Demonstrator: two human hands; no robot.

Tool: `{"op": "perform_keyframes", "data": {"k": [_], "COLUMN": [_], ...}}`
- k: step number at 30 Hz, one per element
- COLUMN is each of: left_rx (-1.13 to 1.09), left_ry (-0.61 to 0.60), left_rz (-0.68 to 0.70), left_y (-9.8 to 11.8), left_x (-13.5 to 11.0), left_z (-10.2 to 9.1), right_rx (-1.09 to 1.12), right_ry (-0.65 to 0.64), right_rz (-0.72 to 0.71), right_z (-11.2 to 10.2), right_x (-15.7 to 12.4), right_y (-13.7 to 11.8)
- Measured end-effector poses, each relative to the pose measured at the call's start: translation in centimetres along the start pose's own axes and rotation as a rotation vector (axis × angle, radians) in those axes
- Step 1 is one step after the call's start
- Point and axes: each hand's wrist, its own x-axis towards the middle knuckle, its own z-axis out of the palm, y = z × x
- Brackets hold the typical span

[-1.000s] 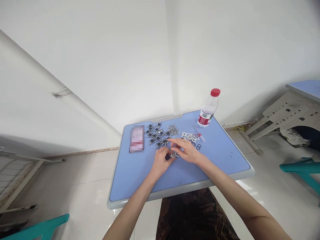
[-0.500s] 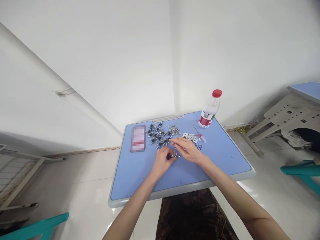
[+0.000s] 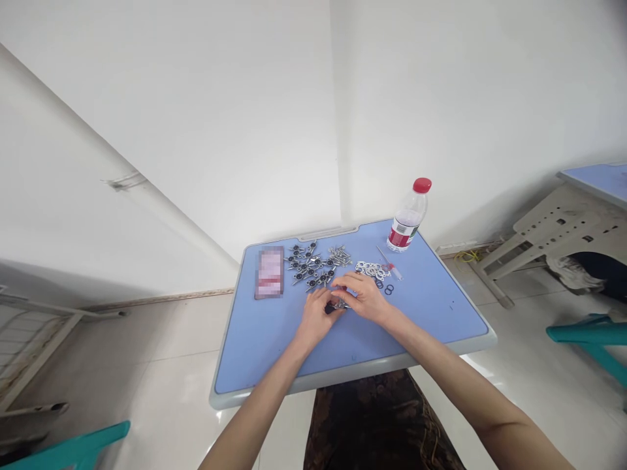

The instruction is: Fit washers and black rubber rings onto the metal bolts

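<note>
My left hand (image 3: 316,314) and my right hand (image 3: 363,297) meet over the blue table (image 3: 406,313), pinching a small metal part with a dark bearing (image 3: 336,307) between their fingers. Most of that part is hidden. Just beyond my fingers lies a cluster of metal spokes with black bearings (image 3: 307,267). To its right are loose steel screws (image 3: 339,256), flat metal washers (image 3: 371,269) and black rubber rings (image 3: 388,289).
A small red-tipped screwdriver (image 3: 390,267) lies beside the washers. A water bottle with a red cap (image 3: 408,217) stands at the far table edge. A pixelated flat rectangular object (image 3: 269,272) lies at the far left. Another blue table (image 3: 595,183) stands to the right.
My hands have drawn closer together, and my right fingers now cover more of the small part. The view has shifted slightly.
</note>
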Motion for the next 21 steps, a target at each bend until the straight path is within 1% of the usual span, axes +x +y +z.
{"op": "perform_keyframes", "data": {"k": [4, 8, 10, 14, 21], "left_rx": [0.007, 0.009, 0.007, -0.002, -0.014], "left_ry": [-0.002, 0.006, 0.002, 0.0, 0.011], "left_rz": [-0.006, 0.003, -0.008, -0.028, -0.017], "left_y": [0.0, 0.0, 0.1, 0.2, 0.1], "left_x": [0.0, -0.1, 0.0, 0.0, -0.1], "left_z": [0.0, 0.0, -0.1, -0.1, -0.1], "right_rx": [-0.053, -0.064, -0.015, 0.071, 0.014], "right_ry": [0.015, -0.111, -0.134, -0.075, 0.017], "right_rz": [-0.02, -0.078, -0.079, -0.042, -0.003], "right_z": [-0.1, -0.9, -1.3, -1.5, -0.8], "right_x": [-0.1, -0.2, -0.2, -0.2, -0.2], "right_y": [0.2, 0.1, 0.0, -0.1, 0.1]}}
